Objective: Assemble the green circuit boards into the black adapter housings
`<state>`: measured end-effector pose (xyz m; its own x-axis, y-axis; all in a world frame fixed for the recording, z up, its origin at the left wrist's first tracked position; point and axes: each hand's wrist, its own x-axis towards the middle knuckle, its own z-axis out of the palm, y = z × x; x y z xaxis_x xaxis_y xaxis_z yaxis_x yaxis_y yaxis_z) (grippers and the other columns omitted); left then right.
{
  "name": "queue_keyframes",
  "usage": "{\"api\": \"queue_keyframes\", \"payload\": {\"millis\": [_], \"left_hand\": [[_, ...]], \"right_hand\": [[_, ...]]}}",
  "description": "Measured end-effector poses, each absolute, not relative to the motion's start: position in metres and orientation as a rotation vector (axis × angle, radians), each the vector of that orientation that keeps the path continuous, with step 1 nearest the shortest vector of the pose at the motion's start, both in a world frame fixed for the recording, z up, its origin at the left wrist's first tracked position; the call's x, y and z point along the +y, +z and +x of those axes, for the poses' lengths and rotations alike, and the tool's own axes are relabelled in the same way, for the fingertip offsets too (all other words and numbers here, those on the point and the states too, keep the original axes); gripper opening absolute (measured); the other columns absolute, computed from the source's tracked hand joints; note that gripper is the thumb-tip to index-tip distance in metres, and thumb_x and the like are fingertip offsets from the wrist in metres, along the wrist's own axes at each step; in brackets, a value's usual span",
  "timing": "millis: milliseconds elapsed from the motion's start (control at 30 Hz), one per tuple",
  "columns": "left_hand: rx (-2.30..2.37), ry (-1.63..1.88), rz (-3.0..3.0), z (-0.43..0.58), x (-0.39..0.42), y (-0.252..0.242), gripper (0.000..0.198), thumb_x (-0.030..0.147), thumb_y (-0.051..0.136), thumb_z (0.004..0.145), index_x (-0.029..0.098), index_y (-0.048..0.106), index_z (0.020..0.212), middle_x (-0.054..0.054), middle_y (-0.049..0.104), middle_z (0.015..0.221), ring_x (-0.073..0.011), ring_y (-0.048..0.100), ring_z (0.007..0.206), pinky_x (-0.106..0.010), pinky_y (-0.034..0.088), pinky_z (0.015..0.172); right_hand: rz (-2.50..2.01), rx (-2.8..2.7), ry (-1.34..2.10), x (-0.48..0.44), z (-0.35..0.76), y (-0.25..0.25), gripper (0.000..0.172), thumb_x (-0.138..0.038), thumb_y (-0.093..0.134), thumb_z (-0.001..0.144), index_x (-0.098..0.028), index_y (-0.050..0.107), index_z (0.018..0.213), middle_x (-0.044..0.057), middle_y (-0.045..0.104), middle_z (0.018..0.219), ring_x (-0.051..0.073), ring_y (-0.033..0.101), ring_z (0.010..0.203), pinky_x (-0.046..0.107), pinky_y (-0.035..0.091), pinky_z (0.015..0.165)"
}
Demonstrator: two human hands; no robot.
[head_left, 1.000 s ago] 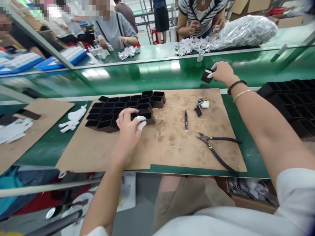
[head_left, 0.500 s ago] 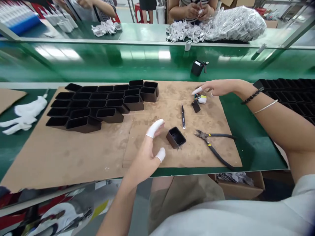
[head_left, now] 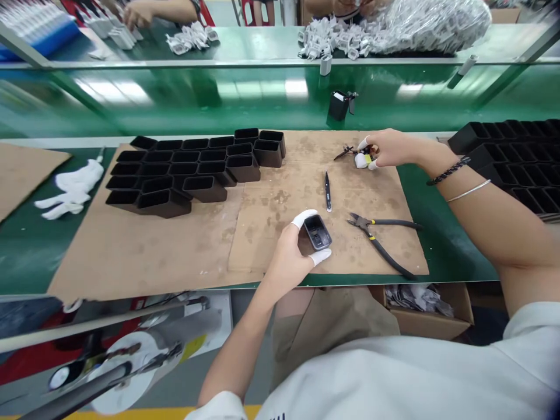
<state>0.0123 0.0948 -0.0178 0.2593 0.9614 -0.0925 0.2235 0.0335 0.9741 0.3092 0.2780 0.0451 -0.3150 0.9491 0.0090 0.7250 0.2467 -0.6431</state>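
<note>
- Case [head_left: 318, 232] sits pinched by its sides in our left hand [head_left: 292, 254], leaving its mouth uncovered.
- Our right hand [head_left: 391, 147] pinches the wired part [head_left: 362, 160].
- Tweezers [head_left: 328, 191] lie between, presumably handy.

On my feed I see green surface [head_left: 450, 251] under a cardboard sheet [head_left: 175, 251] | on the cardboard: black cases [head_left: 186, 168] clustered left, tweezers [head_left: 328, 191], cutters [head_left: 362, 222] with handles spread | white glove [head_left: 76, 184] on bare green, left

Bare cardboard [head_left: 280, 195] opens a lane left of the tweezers [head_left: 328, 191], walled farther left by black cases [head_left: 166, 204]; the left hand [head_left: 292, 256] obstructs below, cutting pliers [head_left: 365, 226] lower right.
</note>
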Motion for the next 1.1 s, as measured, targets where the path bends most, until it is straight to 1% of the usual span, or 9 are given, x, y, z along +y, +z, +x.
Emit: {"api": "queue_keyframes", "payload": {"millis": [200,267,333,400,567,733,833,967,1100], "left_hand": [[1.131,0.935,1.423,0.013,0.076,0.001,0.07,0.022,0.083,0.075,0.027,0.055,0.139,-0.008,0.066,0.14,-0.0307,0.06,0.135,-0.049,0.047,0.118],[1.153,0.941,1.463,0.014,0.068,0.01,0.07,0.022,0.084,0.075,0.027,0.056,0.139,-0.007,0.067,0.139,-0.0305,0.061,0.135,-0.049,0.047,0.118],[1.181,0.949,1.505,0.015,0.061,0.018,0.071,0.021,0.084,0.074,0.027,0.057,0.139,-0.006,0.068,0.139,-0.0304,0.061,0.134,-0.048,0.048,0.117],[1.189,0.992,1.556,0.018,0.055,0.024,0.069,0.02,0.084,0.074,0.026,0.058,0.138,-0.006,0.068,0.14,-0.0305,0.061,0.134,-0.047,0.048,0.117],[1.184,1.102,1.701,0.023,0.042,0.039,0.067,0.019,0.087,0.072,0.023,0.062,0.134,-0.006,0.07,0.139,-0.0291,0.065,0.13,-0.042,0.054,0.112],[1.175,1.169,1.799,0.02,0.028,0.051,0.064,0.019,0.085,0.076,0.022,0.061,0.135,-0.007,0.068,0.143,-0.0298,0.063,0.134,-0.041,0.053,0.114],[1.184,1.185,1.831,0.017,0.02,0.055,0.064,0.019,0.083,0.078,0.023,0.06,0.138,-0.007,0.066,0.145,-0.0307,0.061,0.137,-0.042,0.052,0.116],[1.187,1.197,1.869,0.015,0.014,0.057,0.06,0.019,0.08,0.08,0.024,0.061,0.138,-0.006,0.066,0.144,-0.031,0.062,0.136,-0.043,0.051,0.117],[1.167,1.209,1.887,0.015,0.013,0.055,0.059,0.021,0.079,0.082,0.025,0.06,0.138,-0.006,0.066,0.145,-0.0317,0.06,0.137,-0.044,0.05,0.118]], "right_hand": [[-1.278,-1.769,1.372,0.224,0.29,0.061,0.052,-0.037,0.099,0.053,-0.02,0.074,0.095,0.009,0.079,0.101,0.028,0.073,0.102,0.043,0.059,0.094],[-1.003,-1.53,1.565,0.182,0.275,0.067,0.053,-0.039,0.099,0.052,-0.023,0.073,0.095,0.007,0.08,0.106,0.029,0.074,0.104,0.04,0.061,0.09],[-0.828,-1.368,1.649,0.135,0.257,0.07,0.051,-0.032,0.099,0.054,-0.027,0.072,0.097,0.004,0.08,0.114,0.03,0.076,0.106,0.041,0.063,0.088],[-0.733,-1.326,1.59,0.097,0.24,0.068,0.052,-0.023,0.099,0.055,-0.03,0.074,0.101,0.003,0.08,0.116,0.033,0.074,0.117,0.047,0.062,0.097],[-0.651,-1.418,1.319,0.06,0.219,0.051,0.041,-0.028,0.094,0.069,-0.03,0.076,0.106,0.006,0.074,0.129,0.031,0.065,0.131,0.052,0.051,0.114],[-0.661,-1.539,1.202,0.057,0.217,0.051,0.04,-0.022,0.091,0.072,-0.029,0.078,0.109,0.006,0.064,0.139,0.027,0.061,0.131,0.044,0.051,0.114],[-0.616,-1.547,1.211,0.051,0.213,0.055,0.036,-0.029,0.093,0.071,-0.031,0.078,0.103,0.006,0.064,0.139,0.03,0.057,0.137,0.048,0.047,0.119],[-0.666,-1.584,1.187,0.043,0.21,0.059,0.039,-0.039,0.092,0.073,-0.032,0.078,0.109,0.005,0.063,0.142,0.035,0.055,0.14,0.053,0.045,0.122],[-0.703,-1.625,1.152,0.04,0.211,0.062,0.038,-0.04,0.09,0.076,-0.036,0.077,0.111,0.001,0.063,0.142,0.034,0.054,0.142,0.055,0.044,0.123]]}}
